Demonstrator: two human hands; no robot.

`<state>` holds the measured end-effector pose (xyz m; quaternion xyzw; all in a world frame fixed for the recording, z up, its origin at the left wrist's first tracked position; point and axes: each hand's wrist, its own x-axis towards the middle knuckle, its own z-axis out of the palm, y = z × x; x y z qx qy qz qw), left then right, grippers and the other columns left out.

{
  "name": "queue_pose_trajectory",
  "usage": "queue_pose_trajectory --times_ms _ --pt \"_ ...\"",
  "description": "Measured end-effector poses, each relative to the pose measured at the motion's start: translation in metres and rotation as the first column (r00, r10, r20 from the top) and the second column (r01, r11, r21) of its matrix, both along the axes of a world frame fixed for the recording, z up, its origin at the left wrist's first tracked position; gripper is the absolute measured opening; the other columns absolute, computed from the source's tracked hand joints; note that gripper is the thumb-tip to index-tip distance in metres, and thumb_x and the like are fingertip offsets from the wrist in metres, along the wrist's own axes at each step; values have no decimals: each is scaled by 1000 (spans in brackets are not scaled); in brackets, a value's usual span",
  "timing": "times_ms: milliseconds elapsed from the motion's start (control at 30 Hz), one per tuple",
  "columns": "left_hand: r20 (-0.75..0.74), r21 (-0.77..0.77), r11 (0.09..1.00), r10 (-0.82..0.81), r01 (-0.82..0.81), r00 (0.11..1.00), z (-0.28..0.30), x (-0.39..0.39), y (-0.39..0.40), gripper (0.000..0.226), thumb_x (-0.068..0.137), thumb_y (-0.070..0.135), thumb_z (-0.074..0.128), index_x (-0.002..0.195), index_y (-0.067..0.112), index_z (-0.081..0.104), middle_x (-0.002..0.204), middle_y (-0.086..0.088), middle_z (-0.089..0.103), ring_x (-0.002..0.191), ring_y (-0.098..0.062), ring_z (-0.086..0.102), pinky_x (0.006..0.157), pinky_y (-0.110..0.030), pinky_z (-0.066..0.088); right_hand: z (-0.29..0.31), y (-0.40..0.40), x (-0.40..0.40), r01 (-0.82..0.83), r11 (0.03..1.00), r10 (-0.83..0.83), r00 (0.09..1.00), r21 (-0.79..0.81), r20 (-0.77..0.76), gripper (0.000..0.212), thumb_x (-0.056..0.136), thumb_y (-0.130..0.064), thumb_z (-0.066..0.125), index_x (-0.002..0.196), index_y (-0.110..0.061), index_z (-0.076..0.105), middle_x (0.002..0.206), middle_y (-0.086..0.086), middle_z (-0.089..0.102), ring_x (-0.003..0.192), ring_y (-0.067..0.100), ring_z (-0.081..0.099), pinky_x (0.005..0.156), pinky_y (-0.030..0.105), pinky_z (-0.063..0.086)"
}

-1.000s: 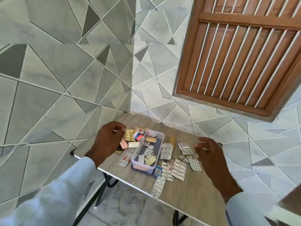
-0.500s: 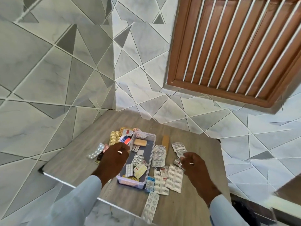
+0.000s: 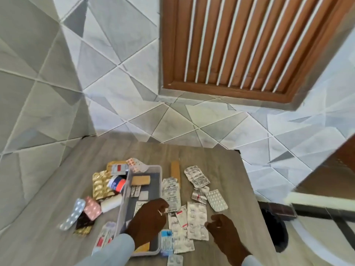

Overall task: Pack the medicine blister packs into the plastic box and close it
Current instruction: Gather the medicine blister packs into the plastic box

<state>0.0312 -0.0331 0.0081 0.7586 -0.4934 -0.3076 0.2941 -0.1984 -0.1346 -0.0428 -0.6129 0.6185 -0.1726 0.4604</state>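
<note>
A clear plastic box [image 3: 154, 169] stands open on the wooden table [image 3: 221, 156], with a few blister packs and a tan strip [image 3: 140, 180] inside. My left hand [image 3: 148, 219] hovers over the box's near half, fingers curled; whether it holds anything I cannot tell. My right hand [image 3: 223, 230] rests low beside silver blister packs [image 3: 196, 217] right of the box, fingers bent, nothing visibly gripped. Gold blister packs [image 3: 99, 186], a pink pack [image 3: 92, 208] and a white-dotted strip [image 3: 74, 215] lie left of the box. More silver packs [image 3: 196, 176] and a white pill card [image 3: 216, 200] lie further right.
Tiled walls meet in a corner behind the table, and a brown slatted shutter [image 3: 240, 45] fills the wall above. A red, white and blue tube [image 3: 116, 184] and a white roll [image 3: 111, 203] lie among the left pile. The table's right edge drops to the floor, where a dark object [image 3: 276, 227] sits.
The view has tilted down and closer to the table. My left hand moved from the left pile to over the box. My right hand lowered to the packs right of the box.
</note>
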Motion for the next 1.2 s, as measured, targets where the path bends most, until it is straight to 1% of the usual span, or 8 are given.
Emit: queue_pose_trajectory --times_ms 233,400,467,567,700,967,1067,1200 --pt "211 134 921 -387 366 897 -14 41 -46 43 95 24 47 137 30 42 145 8 42 135 -10 37 114 -22 23 16 3 25 108 994 -108 989 -6 -96 30 74 -26 78 96 -22 58 90 -2 63 83 12 58 63 15 40" --pt "433 178 872 -485 456 759 -5 48 -92 49 92 9 42 137 28 44 147 1 42 136 -20 37 114 -32 25 4 0 37 128 990 -118 983 62 -141 43 77 -29 76 112 -15 57 107 3 60 92 12 53 60 7 35" --pt "534 272 813 -572 514 622 -5 37 -108 54 89 4 42 138 26 42 146 -2 42 134 -26 37 112 -41 29 -5 -2 40 124 989 -107 978 82 -181 50 75 -31 77 116 -12 55 115 7 62 95 15 55 70 16 41" --pt "687 437 676 -676 594 265 -19 20 -126 56 88 8 46 141 19 34 147 -7 38 132 -33 33 106 -51 28 -21 -9 44 94 990 -64 964 104 -256 63 71 -39 79 121 -12 51 121 10 58 109 23 56 87 26 45" --pt "678 570 604 -729 557 95 -37 9 -141 51 95 17 42 145 20 29 155 -8 24 144 -35 14 115 -56 13 -33 -17 50 51 995 -16 930 86 -367 79 66 -50 78 128 -20 40 125 7 47 119 29 49 97 40 46" --pt "652 636 564 -758 527 24 -49 12 -150 34 95 17 43 127 17 49 138 -12 46 138 -37 24 112 -57 15 -48 -31 57 46 991 -2 940 122 -341 90 59 -46 81 133 -23 34 123 6 53 116 30 53 93 42 48" --pt "663 623 566 -748 539 19 -41 14 -152 31 91 11 45 120 16 53 130 -11 52 133 -37 31 109 -55 19 -56 -34 54 37 990 7 951 139 -309 66 55 -52 78 107 -22 52 109 3 61 104 28 59 85 42 52" --pt "695 597 591 -719 543 18 -20 12 -153 30 89 9 48 117 15 56 127 -11 57 130 -37 36 106 -54 23 -59 -41 45 25 989 -7 992 147 -123 24 76 -35 72 88 -17 63 95 5 69 90 24 64 80 36 53"
